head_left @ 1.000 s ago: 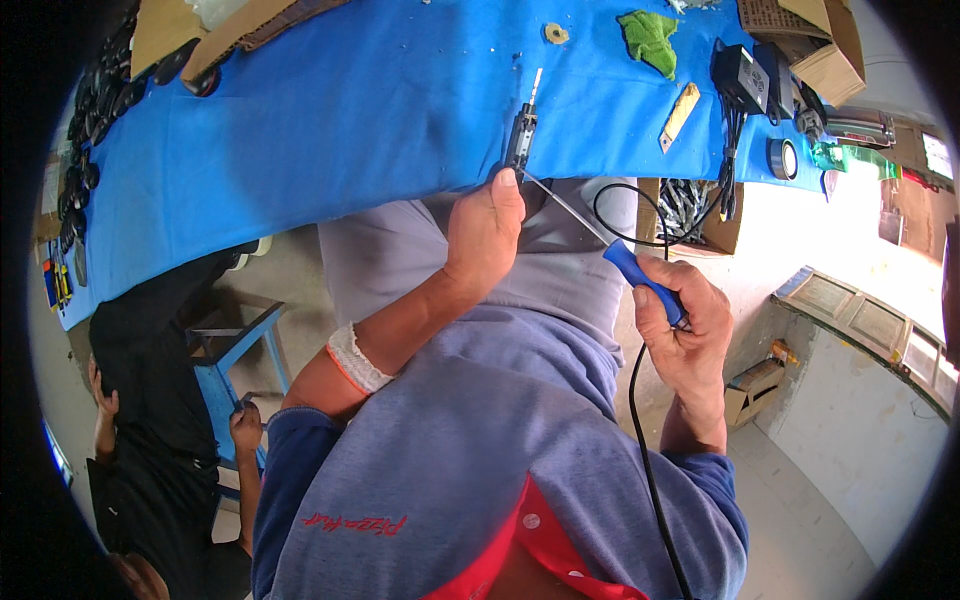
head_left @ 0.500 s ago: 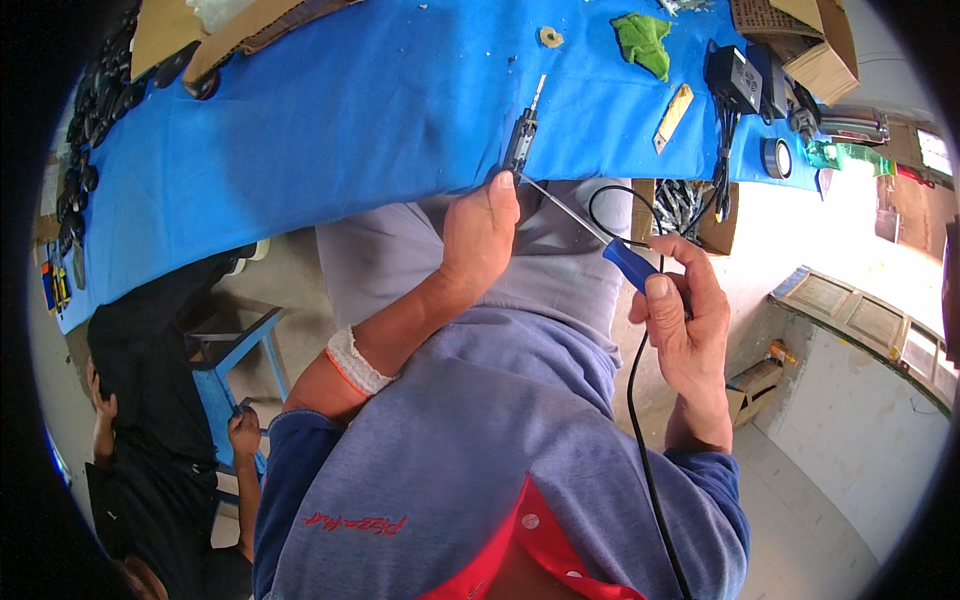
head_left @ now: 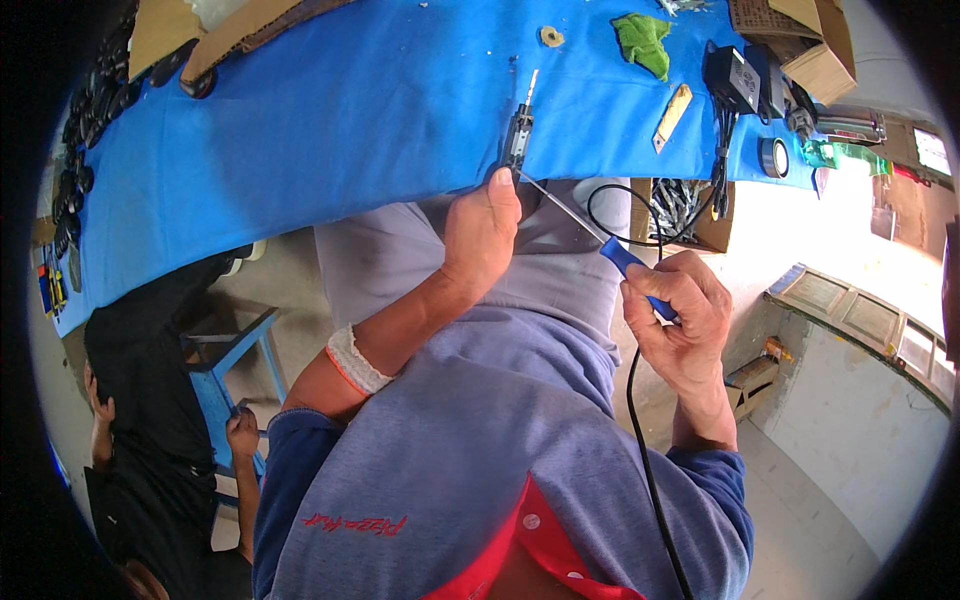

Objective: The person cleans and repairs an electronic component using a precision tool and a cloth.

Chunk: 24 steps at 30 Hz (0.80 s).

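Note:
My left hand [head_left: 484,225] is closed on a slim black device [head_left: 520,135] with grey parts and a thin metal strip at its far end. It is held upright over the near edge of the blue-covered table, and its lower end is hidden by my thumb and fingers. In my right hand [head_left: 685,320] is a screwdriver [head_left: 624,258] with a blue handle and a long thin shaft. The shaft slants up to the left, its tip at the device's lower end by my left thumb. Whether it sits in a screw is too small to tell.
On the blue cloth [head_left: 330,120] lie a green rag [head_left: 642,45], a wooden-looking strip [head_left: 672,117], a black power adapter [head_left: 733,78] and a tape roll [head_left: 775,157]. A black cable [head_left: 636,400] hangs past my right wrist. A box of metal pieces [head_left: 680,210] stands below. Another person [head_left: 160,430] sits at left.
My right fingers, looser and partly lifted before, are now wrapped round the screwdriver handle. The device's far end has shifted slightly left. My left hand has barely moved.

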Motion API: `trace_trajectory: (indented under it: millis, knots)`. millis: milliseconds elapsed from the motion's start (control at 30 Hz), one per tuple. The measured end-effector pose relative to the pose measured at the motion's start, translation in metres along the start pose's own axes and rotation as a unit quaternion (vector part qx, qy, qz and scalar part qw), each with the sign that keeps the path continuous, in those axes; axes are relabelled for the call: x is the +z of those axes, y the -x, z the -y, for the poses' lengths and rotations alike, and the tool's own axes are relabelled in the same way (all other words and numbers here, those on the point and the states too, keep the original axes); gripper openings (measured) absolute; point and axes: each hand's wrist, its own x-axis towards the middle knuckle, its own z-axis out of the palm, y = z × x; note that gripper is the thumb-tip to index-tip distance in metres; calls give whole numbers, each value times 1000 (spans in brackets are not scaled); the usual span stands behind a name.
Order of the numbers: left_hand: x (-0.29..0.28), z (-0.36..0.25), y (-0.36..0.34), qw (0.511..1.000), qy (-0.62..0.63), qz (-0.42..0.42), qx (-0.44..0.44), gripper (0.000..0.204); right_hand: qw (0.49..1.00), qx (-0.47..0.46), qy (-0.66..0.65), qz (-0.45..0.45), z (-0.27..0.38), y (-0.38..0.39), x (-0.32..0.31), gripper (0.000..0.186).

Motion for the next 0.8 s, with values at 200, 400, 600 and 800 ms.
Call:
trace_trajectory:
  millis: [200, 400, 600, 800]
  knots:
    - [-1, 2, -2, 997, -61, -7, 36, 58, 979, 179, -89, 25, 7, 7, -3, 20]
    - [-1, 2, -2, 992, -103, -30, 63, 55, 937, 277, -214, 22, 2, 13, -4, 18]
    - [0, -1, -3, 995, -76, -19, 61, 54, 981, 161, -104, -8, -2, 10, 2, 12]
    - [2, -3, -1, 999, -38, -22, 19, 53, 999, 30, -33, -27, 5, 7, 6, 20]
